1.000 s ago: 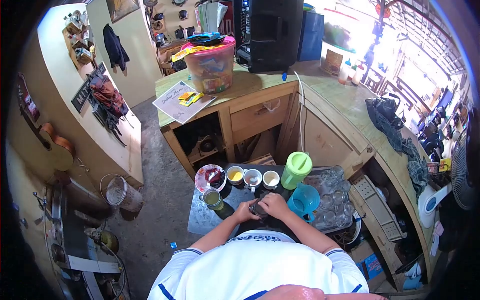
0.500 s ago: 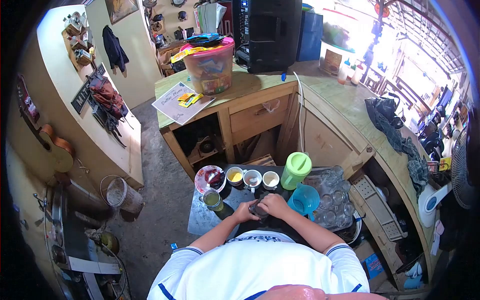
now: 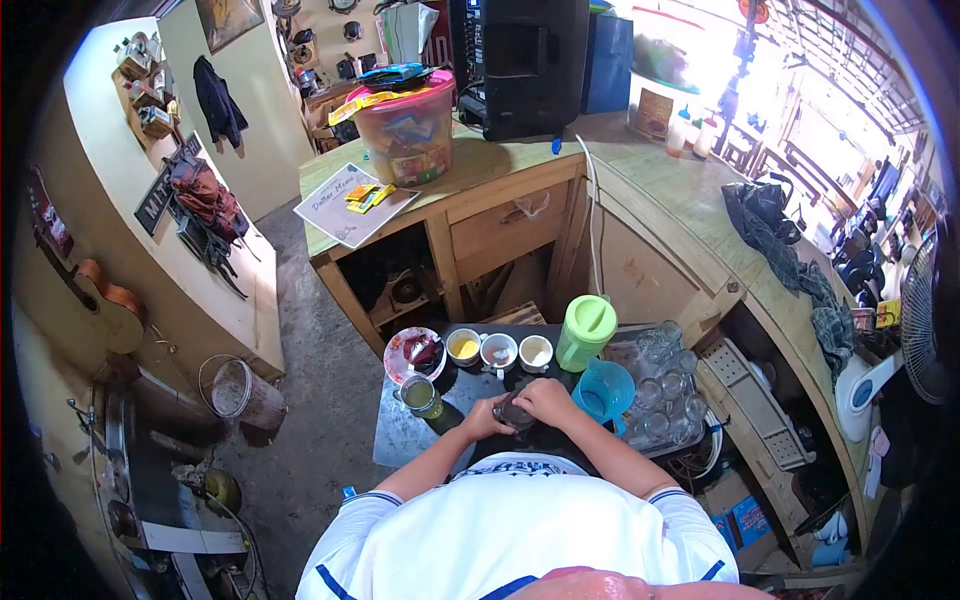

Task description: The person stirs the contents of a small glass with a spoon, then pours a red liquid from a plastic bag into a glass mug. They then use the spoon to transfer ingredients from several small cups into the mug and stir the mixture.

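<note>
My left hand (image 3: pixel 486 418) is wrapped around the side of a dark glass (image 3: pixel 514 416) standing at the near edge of a small dark table (image 3: pixel 395 440). My right hand (image 3: pixel 549 402) is closed over the glass's rim; whatever its fingers pinch is hidden. To the left stands a glass mug of greenish drink (image 3: pixel 420 399). Behind it is a red-patterned plate (image 3: pixel 394 358) with dark red packets. Three cups form a row: one with yellow contents (image 3: pixel 463 346), a white one with a handle (image 3: pixel 499 353), and one with pale contents (image 3: pixel 535 353).
Right of my hands are a blue jug (image 3: pixel 604 392), a green lidded pitcher (image 3: pixel 586 333) and a tray with several upturned glasses (image 3: pixel 660 390). A wooden counter (image 3: pixel 480 180) wraps around ahead, bearing a tub of sachets (image 3: pixel 405 135) and a speaker (image 3: pixel 530 65). A bucket (image 3: pixel 240 390) stands left.
The whole view has shifted slightly as my head moved. Both hands stay at the dark glass, with little visible change in grip.
</note>
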The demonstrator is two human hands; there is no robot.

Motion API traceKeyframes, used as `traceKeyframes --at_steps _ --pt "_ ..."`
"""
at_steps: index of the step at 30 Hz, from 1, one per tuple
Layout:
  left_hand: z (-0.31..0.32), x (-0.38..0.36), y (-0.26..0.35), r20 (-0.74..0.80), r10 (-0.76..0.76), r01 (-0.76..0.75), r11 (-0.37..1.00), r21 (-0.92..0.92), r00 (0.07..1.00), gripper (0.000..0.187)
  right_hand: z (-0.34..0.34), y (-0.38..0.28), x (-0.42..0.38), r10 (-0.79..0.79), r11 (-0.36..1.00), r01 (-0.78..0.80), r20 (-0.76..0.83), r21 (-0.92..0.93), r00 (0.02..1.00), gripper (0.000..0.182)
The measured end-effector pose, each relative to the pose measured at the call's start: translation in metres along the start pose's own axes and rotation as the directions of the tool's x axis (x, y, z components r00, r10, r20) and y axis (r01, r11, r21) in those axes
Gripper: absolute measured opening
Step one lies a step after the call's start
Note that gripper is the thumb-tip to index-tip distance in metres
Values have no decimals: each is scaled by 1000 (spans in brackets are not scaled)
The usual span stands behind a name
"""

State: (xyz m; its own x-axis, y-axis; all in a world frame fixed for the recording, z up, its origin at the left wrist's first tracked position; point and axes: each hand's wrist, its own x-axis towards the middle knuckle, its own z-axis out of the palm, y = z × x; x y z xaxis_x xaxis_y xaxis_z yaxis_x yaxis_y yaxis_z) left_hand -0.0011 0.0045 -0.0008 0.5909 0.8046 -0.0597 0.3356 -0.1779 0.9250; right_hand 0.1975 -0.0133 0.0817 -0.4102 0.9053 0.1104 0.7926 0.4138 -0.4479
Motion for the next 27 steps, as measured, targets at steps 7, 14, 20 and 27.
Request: traceKeyframes --at_steps 7,14,20,27 --pt "-1 0 4 24 -52 52 998 -20 998 83 3 0 1 32 999 -31 -143 6 989 24" --pt "-2 0 5 17 -67 66 997 36 998 82 -2 -7 1 15 999 -9 -140 44 990 23" --pt "-1 1 4 13 -68 67 997 43 998 80 -2 -8 1 45 995 -31 -159 90 986 22" --pt "-2 0 7 8 -75 74 994 76 997 82 4 -5 -3 31 997 -12 -241 82 970 21"
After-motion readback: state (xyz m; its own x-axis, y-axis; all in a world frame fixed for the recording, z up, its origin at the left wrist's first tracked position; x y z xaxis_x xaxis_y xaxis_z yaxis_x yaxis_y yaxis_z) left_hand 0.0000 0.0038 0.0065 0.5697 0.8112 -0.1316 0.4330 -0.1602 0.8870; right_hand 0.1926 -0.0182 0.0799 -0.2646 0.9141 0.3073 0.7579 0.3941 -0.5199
